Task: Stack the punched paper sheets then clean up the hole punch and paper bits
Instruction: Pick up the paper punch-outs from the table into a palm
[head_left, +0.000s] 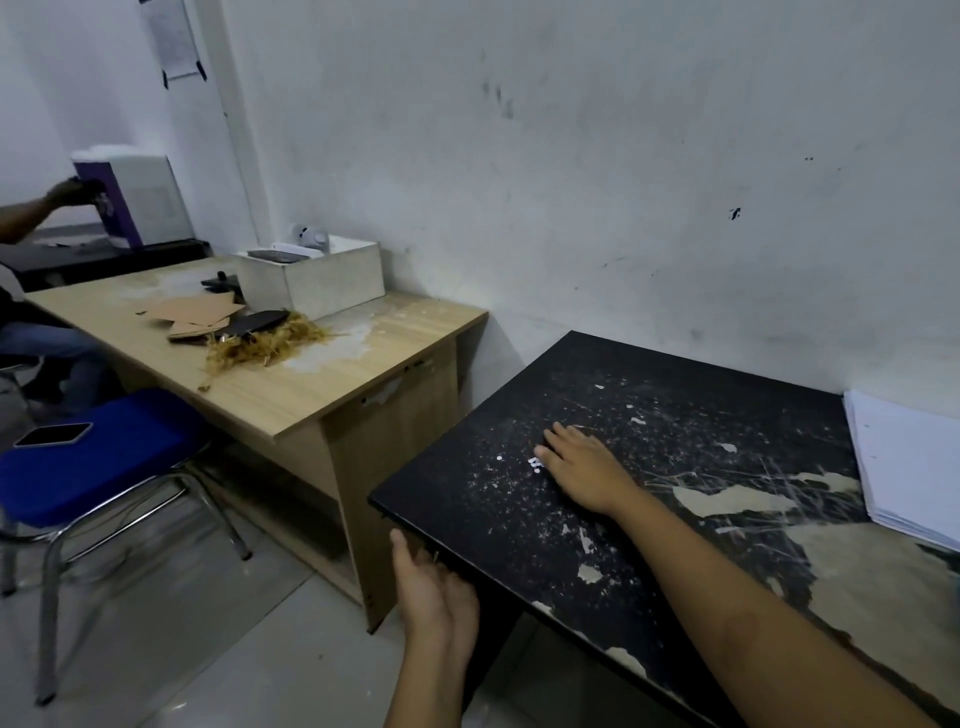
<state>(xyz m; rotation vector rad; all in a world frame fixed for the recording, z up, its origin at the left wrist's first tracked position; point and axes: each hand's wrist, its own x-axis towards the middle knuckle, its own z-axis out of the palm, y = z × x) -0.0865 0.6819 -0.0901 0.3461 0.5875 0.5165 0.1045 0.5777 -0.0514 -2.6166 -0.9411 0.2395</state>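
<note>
Paper bits (534, 462), small and white, lie on the black worktop (675, 415) right at the fingertips of the right hand (584, 470). That hand rests flat on the surface, palm down, fingers straight and close together, gripping nothing. The left hand (434, 592) is held below the worktop's near edge, just off its corner, palm turned up and fingers relaxed in a loose cup, holding nothing; whether it touches the edge cannot be told. The two hands are apart, the right one up on the surface and farther from the person, the left one lower and nearer.

More pale flecks and scratches are scattered over the worn surface around the right hand. Well to the right of that hand, against the wall, lies the stack of paper sheets (904, 462), white and roughly squared.

To the left of both hands stands a wooden desk (363, 374) carrying a white box (317, 280), cardboard pieces (200, 312) and a heap of yellowish shreds (260, 345). Nearer, left of the left hand, a blue chair (104, 462) holds a phone (54, 434). Another person's arm (31, 208) reaches toward a purple-and-white box (132, 200) at the far left.
</note>
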